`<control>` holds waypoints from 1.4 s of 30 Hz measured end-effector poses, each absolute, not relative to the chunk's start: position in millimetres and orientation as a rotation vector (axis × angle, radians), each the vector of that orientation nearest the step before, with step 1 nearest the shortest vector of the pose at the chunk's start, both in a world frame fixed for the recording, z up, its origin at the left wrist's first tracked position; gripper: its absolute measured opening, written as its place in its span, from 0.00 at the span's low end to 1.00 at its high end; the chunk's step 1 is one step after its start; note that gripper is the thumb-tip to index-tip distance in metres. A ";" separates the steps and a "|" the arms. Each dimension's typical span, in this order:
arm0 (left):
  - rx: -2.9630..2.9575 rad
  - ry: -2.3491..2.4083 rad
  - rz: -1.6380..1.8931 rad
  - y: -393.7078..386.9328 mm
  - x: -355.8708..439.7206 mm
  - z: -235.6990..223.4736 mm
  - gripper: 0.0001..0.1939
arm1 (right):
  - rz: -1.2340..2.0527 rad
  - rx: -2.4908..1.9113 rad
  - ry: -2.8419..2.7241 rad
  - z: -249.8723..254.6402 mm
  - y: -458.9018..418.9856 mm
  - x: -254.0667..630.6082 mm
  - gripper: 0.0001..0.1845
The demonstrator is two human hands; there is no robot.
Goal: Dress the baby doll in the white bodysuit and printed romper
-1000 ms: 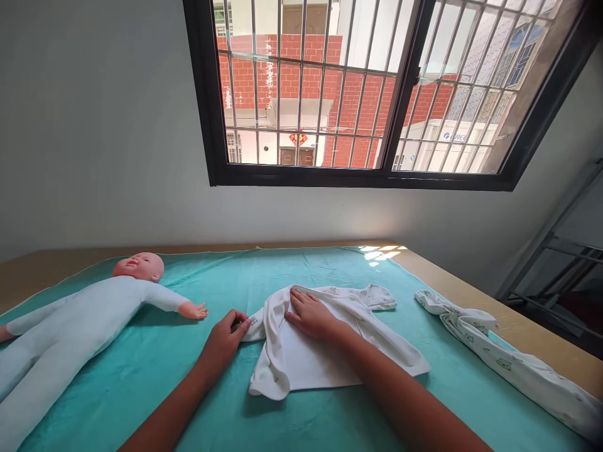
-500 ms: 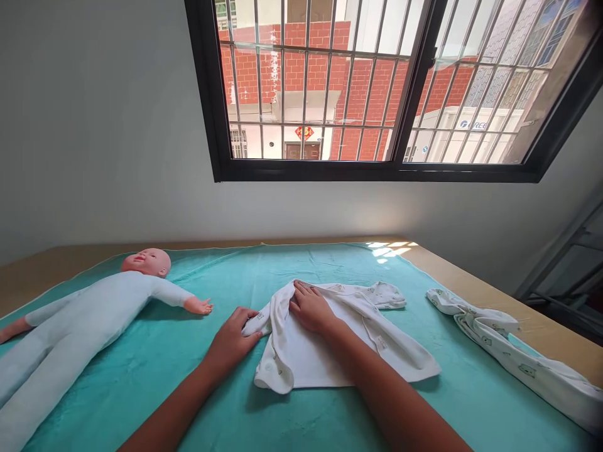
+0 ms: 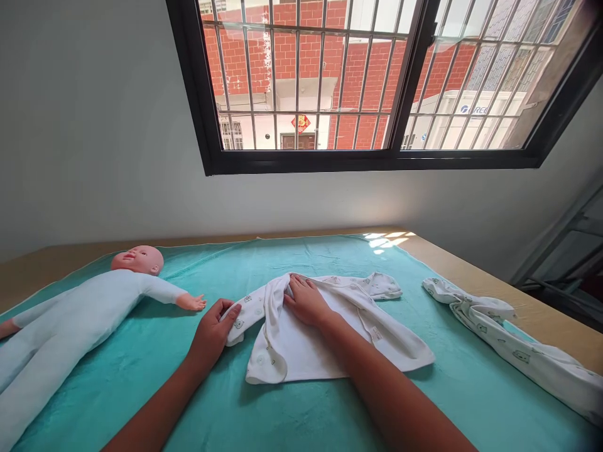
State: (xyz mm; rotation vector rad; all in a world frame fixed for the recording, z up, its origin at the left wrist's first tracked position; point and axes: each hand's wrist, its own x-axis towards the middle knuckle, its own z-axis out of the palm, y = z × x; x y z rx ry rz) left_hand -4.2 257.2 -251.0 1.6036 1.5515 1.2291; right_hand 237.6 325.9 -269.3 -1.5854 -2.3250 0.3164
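A small white baby shirt [image 3: 320, 351] with little printed animals lies opened out on the green cloth, its inside facing up. My left hand [image 3: 214, 329] pinches the end of its left sleeve [image 3: 249, 309], which stretches out to the side. Flat on the shirt near the neckline rests my right hand [image 3: 306, 301], fingers extended; the fingertips reach the collar edge. The shirt's other sleeve [image 3: 385, 285] lies loosely at the right.
A baby doll [image 3: 108, 301] in a white bodysuit lies at the left, one hand close to my left hand. Folded printed baby pants [image 3: 509, 342] lie at the right. The green cloth [image 3: 301, 417] covers a wooden table [image 3: 475, 285] against the wall, below a barred window [image 3: 301, 162].
My left hand has moved left with the sleeve, drawing it out straighter from the shirt. My right hand stays on the shirt. The view has tilted slightly.
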 end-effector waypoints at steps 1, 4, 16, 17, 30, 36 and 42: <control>1.567 1.559 1.247 258.0 -4.0 -249.4 0.20 | 0.316 -1.584 -2.323 -269.6 326.1 237.6 0.33; 1.381 1.563 1.264 260.4 -4.2 -244.6 0.22 | 0.311 -1.580 -2.318 -270.2 326.4 237.8 0.34; 1.162 1.650 1.503 262.9 -15.4 -233.7 0.21 | 0.149 -1.409 -2.399 -273.3 325.1 241.3 0.22; 1.214 1.676 1.519 264.3 -17.6 -235.9 0.21 | 0.136 -1.352 -2.413 -272.2 324.0 240.4 0.21; 2.044 2.058 1.277 279.6 -27.6 -269.8 0.18 | 0.304 -1.248 -2.409 -271.9 323.5 235.8 0.34; 1.705 2.102 0.796 284.3 -42.5 -251.3 0.23 | 0.300 -1.246 -2.442 -271.9 324.3 235.9 0.30; 1.573 1.572 0.823 281.2 -56.8 -225.2 0.18 | 0.283 -1.233 -2.454 -270.7 323.8 234.5 0.28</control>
